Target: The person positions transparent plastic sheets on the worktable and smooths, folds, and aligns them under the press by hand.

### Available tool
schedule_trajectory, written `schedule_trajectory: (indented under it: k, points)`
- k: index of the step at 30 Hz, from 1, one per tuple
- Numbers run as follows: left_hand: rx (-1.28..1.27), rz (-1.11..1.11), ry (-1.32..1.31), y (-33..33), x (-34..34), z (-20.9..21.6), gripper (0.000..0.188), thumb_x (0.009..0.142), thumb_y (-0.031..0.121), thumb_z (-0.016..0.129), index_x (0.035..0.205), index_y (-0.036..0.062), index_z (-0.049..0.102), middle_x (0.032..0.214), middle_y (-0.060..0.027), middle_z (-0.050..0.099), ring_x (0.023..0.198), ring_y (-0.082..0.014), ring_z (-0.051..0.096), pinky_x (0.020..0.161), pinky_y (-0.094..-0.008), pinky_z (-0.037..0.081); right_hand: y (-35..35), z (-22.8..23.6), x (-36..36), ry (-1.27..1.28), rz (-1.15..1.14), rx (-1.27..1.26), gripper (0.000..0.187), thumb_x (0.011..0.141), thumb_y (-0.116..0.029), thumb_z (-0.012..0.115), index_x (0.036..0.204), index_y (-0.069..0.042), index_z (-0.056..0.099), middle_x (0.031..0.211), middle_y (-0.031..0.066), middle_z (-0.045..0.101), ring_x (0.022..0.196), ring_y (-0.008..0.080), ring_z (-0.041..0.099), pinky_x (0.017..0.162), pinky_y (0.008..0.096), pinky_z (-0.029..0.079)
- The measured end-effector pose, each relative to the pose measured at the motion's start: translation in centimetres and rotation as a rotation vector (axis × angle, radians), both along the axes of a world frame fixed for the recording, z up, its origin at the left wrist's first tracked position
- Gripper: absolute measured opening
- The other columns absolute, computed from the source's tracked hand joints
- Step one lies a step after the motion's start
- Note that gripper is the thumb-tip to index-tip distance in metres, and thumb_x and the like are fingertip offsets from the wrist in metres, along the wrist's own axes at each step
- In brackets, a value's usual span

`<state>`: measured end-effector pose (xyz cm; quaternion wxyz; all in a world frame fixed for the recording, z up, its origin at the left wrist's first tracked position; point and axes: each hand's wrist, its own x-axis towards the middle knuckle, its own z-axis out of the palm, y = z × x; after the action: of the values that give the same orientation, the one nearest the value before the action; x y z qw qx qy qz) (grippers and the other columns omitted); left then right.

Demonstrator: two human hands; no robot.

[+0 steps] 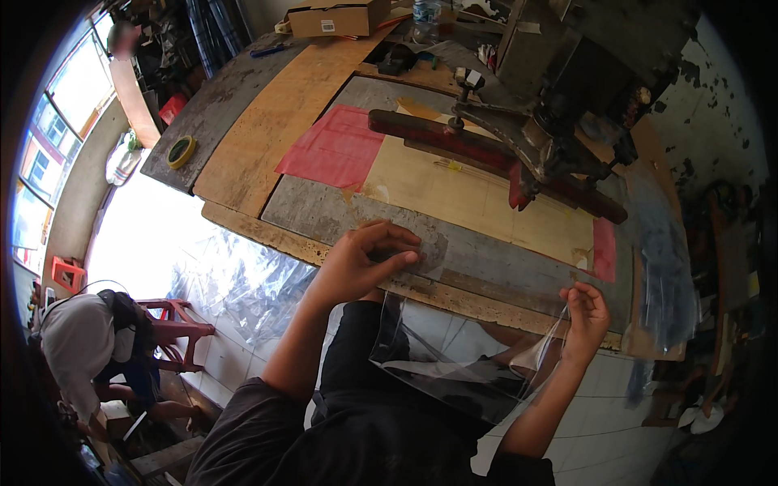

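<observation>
A clear plastic sheet [454, 356] hangs in front of the table's near edge, between my two hands. My left hand [369, 257] is over that edge, thumb and fingers pinched together at the sheet's upper left part. At the sheet's upper right corner, my right hand [585, 322] grips it between thumb and curled fingers. Beyond my hands is a grey metal plate [316, 215] bearing a cream-yellow panel [454, 190]. Pink-red sheets [336, 146] cover the panel's left end and a strip at its right. Over it reaches a red-edged metal bar [438, 138].
The bar belongs to a heavy dark machine [583, 89]. A yellow tape roll [181, 151] and a cardboard box [336, 18] lie on the table. Clear plastic sheets hang at the right edge [664, 267]. At lower left, another person [89, 340] bends beside a red stool [174, 328].
</observation>
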<state>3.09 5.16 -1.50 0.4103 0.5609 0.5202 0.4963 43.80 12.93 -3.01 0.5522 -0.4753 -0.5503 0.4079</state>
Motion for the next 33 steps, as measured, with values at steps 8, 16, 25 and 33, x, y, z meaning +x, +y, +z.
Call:
schedule_trajectory:
  k: [8, 16, 25, 33]
  points:
    - [0.151, 0.085, 0.28, 0.49, -0.18, -0.15, 0.022, 0.1, 0.026, 0.079, 0.102, 0.0051, 0.082, 0.101, -0.0065, 0.083, 0.104, -0.0278, 0.078, 0.13, -0.053, 0.035, 0.02, -0.18, 0.04, 0.03, -0.005, 0.018, 0.023, 0.101, -0.012, 0.082, 0.115, 0.003, 0.071, 0.097, 0.007, 0.077, 0.093, 0.0152, 0.075, 0.09, 0.0267, 0.056]
    - [0.108, 0.009, 0.254, 0.4, -0.35, 0.37, 0.02, 0.105, 0.021, 0.072, 0.104, 0.0037, 0.08, 0.102, -0.0072, 0.083, 0.104, -0.0287, 0.078, 0.129, -0.0532, 0.036, -0.21, 0.04, -0.43, -0.055, -0.022, -0.006, 0.026, 0.103, -0.02, 0.081, 0.115, 0.002, 0.073, 0.098, 0.0071, 0.078, 0.095, 0.0152, 0.075, 0.093, 0.0289, 0.055]
    - [0.129, -0.03, 0.277, 0.51, -0.5, -0.09, 0.021, 0.11, 0.018, 0.062, 0.113, 0.0033, 0.077, 0.101, -0.0053, 0.085, 0.107, -0.0213, 0.079, 0.134, -0.0514, 0.027, -0.29, 0.56, -0.29, -0.131, 0.045, -0.025, 0.026, 0.107, -0.021, 0.076, 0.118, 0.003, 0.075, 0.098, 0.0096, 0.081, 0.095, 0.0144, 0.075, 0.093, 0.0292, 0.054]
    - [0.151, -0.05, 0.258, 0.26, -0.5, 0.43, 0.022, 0.109, 0.021, 0.066, 0.114, 0.0025, 0.077, 0.107, -0.0101, 0.082, 0.105, -0.0306, 0.079, 0.132, -0.0546, 0.031, -0.31, 0.01, -0.1, -0.078, 0.035, 0.009, 0.02, 0.104, -0.014, 0.078, 0.113, 0.003, 0.073, 0.097, 0.0092, 0.08, 0.093, 0.0133, 0.074, 0.09, 0.0268, 0.054]
